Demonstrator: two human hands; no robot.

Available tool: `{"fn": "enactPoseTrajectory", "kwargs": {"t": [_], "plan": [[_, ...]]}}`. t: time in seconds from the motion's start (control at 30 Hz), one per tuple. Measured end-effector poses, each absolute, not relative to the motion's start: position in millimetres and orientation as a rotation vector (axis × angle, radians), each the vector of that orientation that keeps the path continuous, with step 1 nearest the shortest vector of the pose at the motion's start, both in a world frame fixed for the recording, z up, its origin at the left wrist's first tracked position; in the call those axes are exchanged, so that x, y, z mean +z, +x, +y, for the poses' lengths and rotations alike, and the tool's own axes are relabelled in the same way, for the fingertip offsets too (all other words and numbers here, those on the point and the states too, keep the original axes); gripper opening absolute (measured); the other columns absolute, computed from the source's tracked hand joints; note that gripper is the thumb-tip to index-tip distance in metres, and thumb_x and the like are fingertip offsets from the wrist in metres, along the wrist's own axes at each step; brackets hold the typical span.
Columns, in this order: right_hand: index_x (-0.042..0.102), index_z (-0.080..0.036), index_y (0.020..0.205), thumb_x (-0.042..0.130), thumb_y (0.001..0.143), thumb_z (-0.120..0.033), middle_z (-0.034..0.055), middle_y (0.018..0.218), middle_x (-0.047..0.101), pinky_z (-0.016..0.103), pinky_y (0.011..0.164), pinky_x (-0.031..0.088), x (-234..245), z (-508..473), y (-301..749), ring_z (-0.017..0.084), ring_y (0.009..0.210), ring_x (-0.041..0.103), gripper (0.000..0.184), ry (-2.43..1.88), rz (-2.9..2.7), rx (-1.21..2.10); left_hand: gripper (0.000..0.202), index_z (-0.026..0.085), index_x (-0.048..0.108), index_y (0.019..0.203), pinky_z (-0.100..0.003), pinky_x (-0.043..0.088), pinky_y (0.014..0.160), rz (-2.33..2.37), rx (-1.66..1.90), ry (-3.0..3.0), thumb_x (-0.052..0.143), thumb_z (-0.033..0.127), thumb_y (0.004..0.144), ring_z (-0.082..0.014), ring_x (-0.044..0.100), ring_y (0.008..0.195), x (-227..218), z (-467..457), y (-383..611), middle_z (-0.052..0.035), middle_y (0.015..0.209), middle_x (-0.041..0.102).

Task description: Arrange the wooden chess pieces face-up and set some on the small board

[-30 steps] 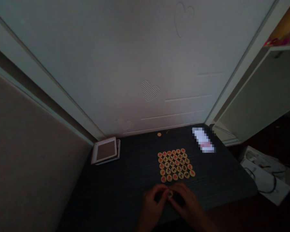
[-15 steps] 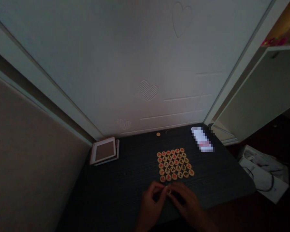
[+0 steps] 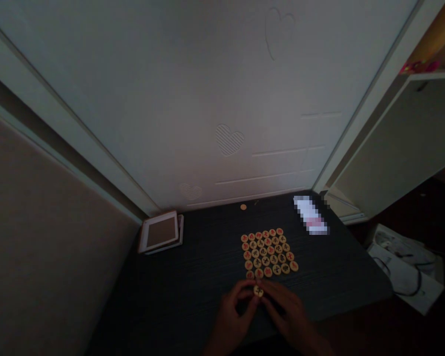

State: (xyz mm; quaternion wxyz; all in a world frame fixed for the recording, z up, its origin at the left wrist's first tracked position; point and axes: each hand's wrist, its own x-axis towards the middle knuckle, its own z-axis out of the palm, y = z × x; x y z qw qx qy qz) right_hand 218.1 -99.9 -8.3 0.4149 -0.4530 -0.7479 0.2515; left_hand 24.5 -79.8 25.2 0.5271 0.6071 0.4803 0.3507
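Between the fingertips of both hands is a round wooden Chinese chess piece (image 3: 258, 291), its dark character facing up. My left hand (image 3: 236, 307) pinches it from the left, thumb and forefinger curled round. From the other side my right hand (image 3: 284, 304) grips its right edge. Just beyond my fingers lie several rows of Chinese chess pieces (image 3: 270, 250), set close together in a block with red and black characters. The nearest row almost touches my fingertips. One lone pale disc (image 3: 244, 207) rests far back by the white panel.
The dark table (image 3: 203, 282) meets a white panel (image 3: 170, 123) with heart reliefs. Framed items (image 3: 162, 232) are stacked at the back left. A blurred-out white and pink object (image 3: 310, 215) lies back right. A white box with cables (image 3: 406, 267) sits right, beyond the table edge.
The held piece has turned between my fingers, so its character face shows more plainly now. Both hands stay in nearly the same place, and the block of pieces is unchanged.
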Motion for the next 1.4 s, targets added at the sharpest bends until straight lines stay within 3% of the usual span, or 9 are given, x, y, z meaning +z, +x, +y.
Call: {"fn": "enactPoseTrajectory", "kwargs": {"t": [0.13,0.43,0.57,0.67,0.87,1.1,1.4], "plan": [[0.061,-0.032,0.14,0.058,0.101,-0.027,0.0055,0.13,0.072,0.039,0.102,0.059,-9,-101,218,0.024,0.118,0.07,0.039,-1.158,-1.849,0.635,0.024,0.026,0.071,0.117,-0.035,0.057,0.099,1.168,0.823,1.455,0.067,0.034,0.095,-0.0234,0.077,0.103,22,-80,24,-0.0063,0.112,0.081],[0.072,-0.03,0.124,0.06,0.101,-0.029,0.0067,0.12,0.075,0.033,0.096,0.062,0,-101,216,0.021,0.108,0.074,0.026,-1.104,-1.774,0.695,0.022,0.024,0.075,0.109,-0.033,0.061,0.092,1.113,0.899,1.452,0.069,0.037,0.093,-0.023,0.079,0.095,24,-78,25,-0.0067,0.105,0.082],[0.075,-0.03,0.119,0.062,0.099,-0.031,0.0055,0.114,0.077,0.033,0.091,0.064,5,-93,233,0.022,0.103,0.076,0.023,-1.156,-1.76,0.537,0.024,0.022,0.074,0.107,-0.033,0.062,0.089,1.158,0.897,1.465,0.069,0.04,0.093,-0.023,0.079,0.09,20,-80,25,-0.0074,0.096,0.083],[0.075,-0.028,0.115,0.063,0.098,-0.034,0.0055,0.113,0.078,0.04,0.096,0.062,13,-68,265,0.025,0.106,0.075,0.021,-1.265,-1.736,0.379,0.026,0.021,0.073,0.107,-0.033,0.062,0.087,1.185,0.895,1.473,0.067,0.042,0.094,-0.0224,0.079,0.086,17,-81,25,-0.0069,0.091,0.083],[0.073,-0.026,0.117,0.054,0.1,-0.046,0.0069,0.115,0.077,0.042,0.092,0.062,14,1,329,0.027,0.102,0.075,0.032,-1.515,-1.8,0.246,0.027,0.022,0.074,0.104,-0.032,0.062,0.085,1.199,0.887,1.48,0.065,0.046,0.094,-0.0216,0.079,0.083,13,-82,25,-0.0061,0.089,0.083],[0.074,-0.025,0.112,0.055,0.1,-0.045,0.0087,0.104,0.078,0.045,0.089,0.061,-12,19,338,0.028,0.096,0.074,0.03,-1.572,-1.89,0.193,0.024,0.023,0.074,0.102,-0.032,0.06,0.084,1.241,0.872,1.499,0.063,0.043,0.095,-0.0206,0.078,0.079,17,-83,25,-0.004,0.084,0.082],[0.075,-0.025,0.111,0.055,0.1,-0.036,0.0082,0.114,0.077,0.045,0.097,0.058,-23,24,337,0.027,0.106,0.072,0.025,-1.538,-1.889,0.188,0.03,0.022,0.075,0.102,-0.034,0.061,0.084,1.261,0.844,1.511,0.062,0.049,0.095,-0.0227,0.078,0.083,15,-83,25,-0.0066,0.086,0.082]]}}
